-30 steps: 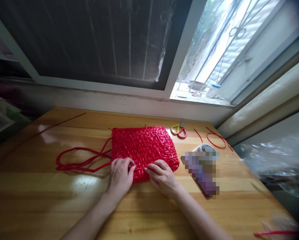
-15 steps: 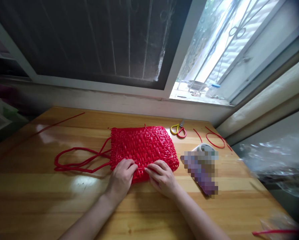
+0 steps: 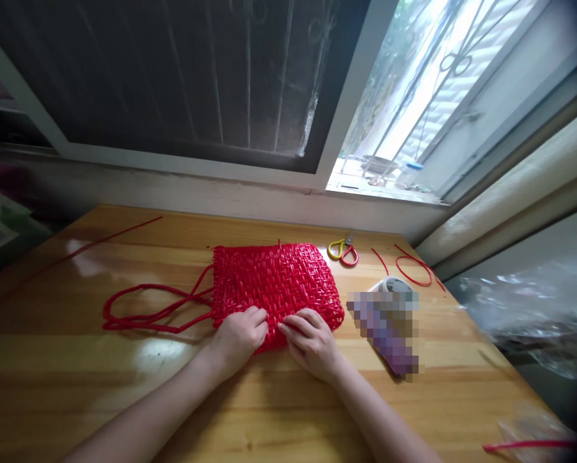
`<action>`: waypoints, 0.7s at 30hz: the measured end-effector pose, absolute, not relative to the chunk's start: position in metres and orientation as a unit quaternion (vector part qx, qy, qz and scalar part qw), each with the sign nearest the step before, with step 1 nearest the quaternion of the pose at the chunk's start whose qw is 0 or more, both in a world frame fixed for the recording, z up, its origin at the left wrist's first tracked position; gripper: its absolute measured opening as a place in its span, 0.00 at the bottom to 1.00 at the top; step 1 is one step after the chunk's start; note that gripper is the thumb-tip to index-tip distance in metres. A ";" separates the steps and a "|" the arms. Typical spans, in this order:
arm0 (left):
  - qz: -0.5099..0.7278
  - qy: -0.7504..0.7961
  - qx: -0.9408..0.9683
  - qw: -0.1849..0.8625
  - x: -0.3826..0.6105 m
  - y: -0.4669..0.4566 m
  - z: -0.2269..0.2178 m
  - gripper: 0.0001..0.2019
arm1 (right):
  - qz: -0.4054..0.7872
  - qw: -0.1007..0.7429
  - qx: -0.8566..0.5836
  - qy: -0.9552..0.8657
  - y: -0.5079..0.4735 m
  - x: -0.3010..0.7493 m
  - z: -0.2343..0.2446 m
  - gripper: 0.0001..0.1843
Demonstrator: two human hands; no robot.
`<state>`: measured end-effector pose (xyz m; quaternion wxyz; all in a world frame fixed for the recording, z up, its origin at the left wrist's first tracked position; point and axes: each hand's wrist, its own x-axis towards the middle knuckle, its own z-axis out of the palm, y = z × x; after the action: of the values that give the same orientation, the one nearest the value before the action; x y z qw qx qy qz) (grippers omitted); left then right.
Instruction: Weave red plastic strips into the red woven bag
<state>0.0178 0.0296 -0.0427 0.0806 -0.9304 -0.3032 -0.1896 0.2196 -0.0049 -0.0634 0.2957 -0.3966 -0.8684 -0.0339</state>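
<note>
A red woven bag (image 3: 274, 276) lies on its side on the wooden table, its long cord handles (image 3: 144, 308) looped out to the left. My left hand (image 3: 243, 334) is closed at the bag's near edge, fingertips pressed into the weave. Just to its right, my right hand (image 3: 312, 341) pinches at the same edge, thumb and fingers together. A short stretch of red weave shows between the two hands. Whether a separate strand sits in the fingertips is too small to make out.
Scissors (image 3: 344, 249) with yellow and red handles lie behind the bag. To the right are a tape roll (image 3: 397, 284), a blurred purple item (image 3: 389, 341) and red cord pieces (image 3: 416, 280). Another cord (image 3: 110, 240) lies far left. Clear plastic (image 3: 524, 321) hangs beyond the right edge.
My left hand has shifted slightly right along the bag's near edge, towards my right hand, its forearm swinging lower left. My right hand and the bag stay nearly in place.
</note>
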 end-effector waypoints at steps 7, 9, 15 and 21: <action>-0.237 -0.273 -0.928 0.086 0.017 0.032 -0.044 0.13 | -0.034 0.307 -0.403 -0.862 -0.005 0.218 -0.062 0.17; -0.236 -0.261 -0.932 0.085 0.018 0.033 -0.044 0.13 | -0.035 0.309 -0.403 -0.860 -0.005 0.218 -0.062 0.17; -0.198 -0.248 -0.937 0.145 0.025 0.037 -0.033 0.16 | -0.034 0.305 -0.403 -0.862 -0.004 0.219 -0.062 0.18; -0.194 -0.215 -0.942 0.169 0.029 0.040 -0.030 0.17 | -0.029 0.307 -0.402 -0.862 -0.004 0.219 -0.064 0.18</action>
<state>0.0294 0.0398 -0.0303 0.1690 -0.9423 -0.2146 -0.1937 0.2193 -0.0042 -0.0636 0.3071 -0.4018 -0.8622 -0.0295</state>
